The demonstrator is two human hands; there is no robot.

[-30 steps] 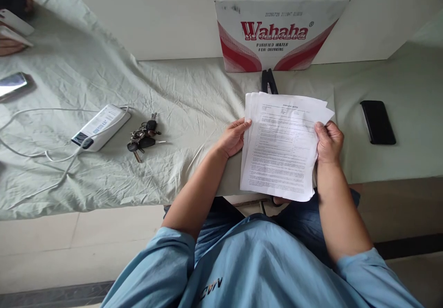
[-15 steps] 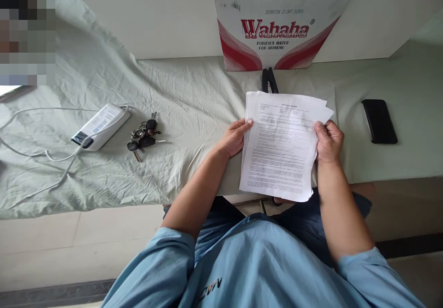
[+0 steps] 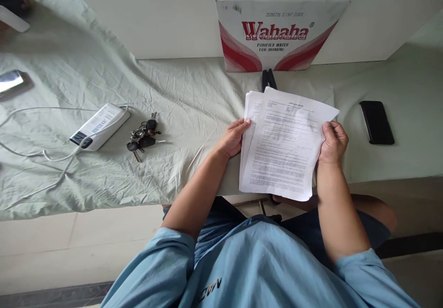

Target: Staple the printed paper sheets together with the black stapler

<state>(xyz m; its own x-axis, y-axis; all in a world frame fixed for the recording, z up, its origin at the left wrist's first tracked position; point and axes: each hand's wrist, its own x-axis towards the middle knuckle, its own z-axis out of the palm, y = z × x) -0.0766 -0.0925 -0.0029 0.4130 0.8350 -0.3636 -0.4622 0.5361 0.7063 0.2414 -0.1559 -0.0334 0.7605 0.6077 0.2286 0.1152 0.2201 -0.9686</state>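
Note:
Printed white sheets are held between my hands above the front edge of the cloth-covered table. My left hand [image 3: 234,138] is closed on the left edge of the paper stack [image 3: 252,102], thumb on top. My right hand [image 3: 332,142] pinches the right edge of the top sheet [image 3: 287,146], which lies askew over the others, its upper part shifted right. The lower edges of the sheets still overlap. Just beyond the paper, a black stapler-like tool [image 3: 268,78] is partly covered by the sheets.
A Wahaha water carton [image 3: 280,31] stands at the back. A black phone [image 3: 377,122] lies to the right. Left of my arms are a bunch of keys [image 3: 143,136] and a white power bank [image 3: 100,125] with a cable [image 3: 57,158]. Part of another person's hand [image 3: 24,3] shows at top left.
My right hand has moved slightly right, drawing the top sheet's upper part away from the stack. More of the sheets beneath shows at the left. My left hand stays nearly in place.

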